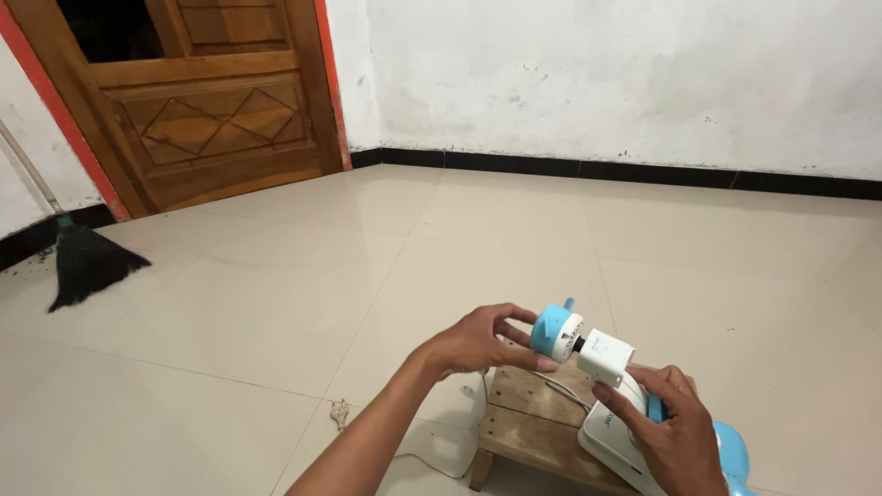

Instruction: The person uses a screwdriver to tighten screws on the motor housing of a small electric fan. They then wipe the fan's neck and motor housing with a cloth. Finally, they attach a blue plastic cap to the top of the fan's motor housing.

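Blue and white part: the fan motor head (562, 336), a white drum with a blue cap, sits above the small wooden stool (525, 424), joined to a white block on the neck of the fan body (614, 430).
Left hand: the left hand (478, 342) reaches in from the left, fingers and thumb clamped around the blue end of the motor head.
Right hand: the right hand (675, 432) lies over the white fan body, fingers curled and pressed on it, thumb touching the white block.
Stool: low, bare planks, on the tiled floor (276, 303), with a white cord (432, 459) trailing beside it.
Surroundings: a black broom (83, 262) leans far left near the wooden door (211, 101); a white wall (625, 73) runs behind.
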